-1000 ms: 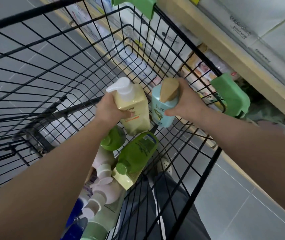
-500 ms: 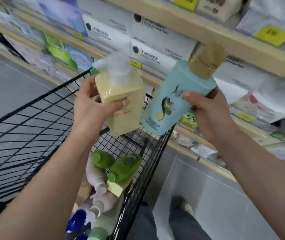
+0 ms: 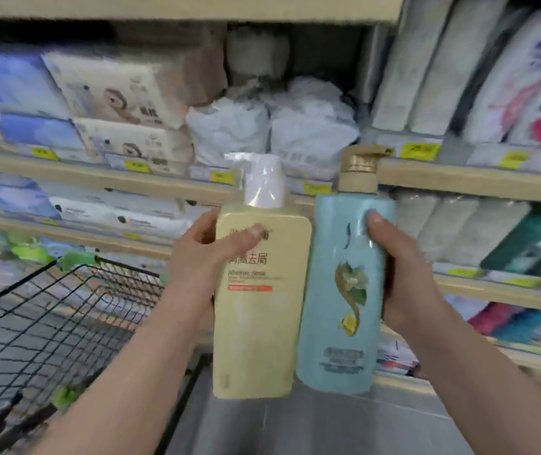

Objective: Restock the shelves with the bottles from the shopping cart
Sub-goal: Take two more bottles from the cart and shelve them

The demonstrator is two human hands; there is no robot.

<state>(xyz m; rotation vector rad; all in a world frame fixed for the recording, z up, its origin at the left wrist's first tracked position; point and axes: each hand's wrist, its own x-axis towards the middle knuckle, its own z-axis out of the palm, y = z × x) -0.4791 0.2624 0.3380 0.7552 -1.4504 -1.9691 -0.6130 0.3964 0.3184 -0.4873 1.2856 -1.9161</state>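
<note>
Cart sits low at left, below and left of the left hand, w/ its green corner cap just left of that wrist. Left hand grips the yellow bottle upright, thumb across the label front, fingers curled round the far side; right beside it, sides touching, the blue bottle is gripped upright by the right hand, thumb on the front near the top. Shelves w/ tissue packs run behind both bottles, above the fingertips.

Single head-worn view, facing forward at the shelves, close in, cart lower left
</note>
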